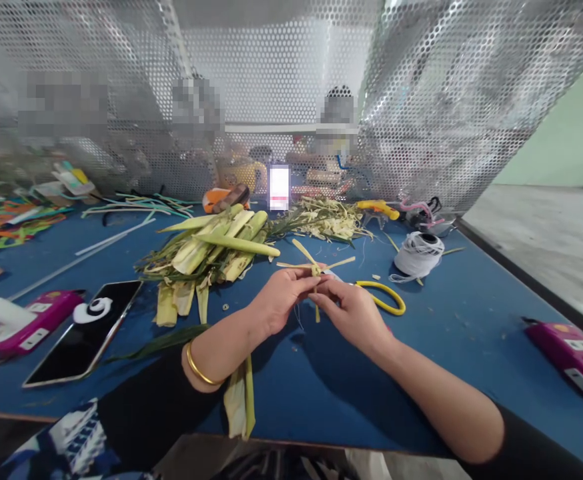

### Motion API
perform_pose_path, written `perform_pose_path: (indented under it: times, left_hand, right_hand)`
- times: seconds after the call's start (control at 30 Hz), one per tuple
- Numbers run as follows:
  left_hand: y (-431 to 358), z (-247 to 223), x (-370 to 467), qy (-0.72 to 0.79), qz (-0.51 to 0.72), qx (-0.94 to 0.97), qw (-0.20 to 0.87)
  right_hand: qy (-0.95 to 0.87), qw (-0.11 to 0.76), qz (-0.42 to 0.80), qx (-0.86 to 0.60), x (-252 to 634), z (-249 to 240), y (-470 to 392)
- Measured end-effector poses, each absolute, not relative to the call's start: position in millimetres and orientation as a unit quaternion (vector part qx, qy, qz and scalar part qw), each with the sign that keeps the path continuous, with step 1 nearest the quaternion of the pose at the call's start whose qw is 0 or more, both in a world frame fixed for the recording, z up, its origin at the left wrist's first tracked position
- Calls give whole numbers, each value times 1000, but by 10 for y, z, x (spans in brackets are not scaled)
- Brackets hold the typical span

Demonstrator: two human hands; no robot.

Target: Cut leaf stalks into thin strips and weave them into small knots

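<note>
Knotted yellow strips [316, 270] were held over the middle of the blue desk [291, 400], pinched by the fingers of the left hand [284, 295] and right hand [350, 310], forearms [234, 341] slanting inward from the near side.

Black sleeves [146, 400]: we see two
Left bangle [195, 371]: smooth, of golden colour
Patterned cloth [79, 437]: blue with white

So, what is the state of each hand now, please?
Left hand: closed, holding the crossed pale strips.
Right hand: closed, pinching at the same strips.
</note>
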State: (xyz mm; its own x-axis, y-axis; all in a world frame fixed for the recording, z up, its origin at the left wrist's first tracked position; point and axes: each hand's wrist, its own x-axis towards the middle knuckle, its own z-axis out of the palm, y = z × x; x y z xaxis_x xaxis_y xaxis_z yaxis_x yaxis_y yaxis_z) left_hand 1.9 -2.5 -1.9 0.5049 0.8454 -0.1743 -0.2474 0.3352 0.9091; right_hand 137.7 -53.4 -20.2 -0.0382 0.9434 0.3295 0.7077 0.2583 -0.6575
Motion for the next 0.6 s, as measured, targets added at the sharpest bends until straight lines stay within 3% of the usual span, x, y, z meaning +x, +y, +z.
perform_pose_path:
  times: [0.33,0.5,0.6]
  left_hand:
    - [-52,-31,37,369,397,430,722]
    - [-49,-21,39,366,367,463,719]
    - [-17,2,15,368,350,477,717]
  right_hand:
    - [-723,400,220,-519,1365,-183,-553]
    - [-753,385,191,-498,1338,-208,-590]
    - [-785,361,113,-490,1383,-175,-593]
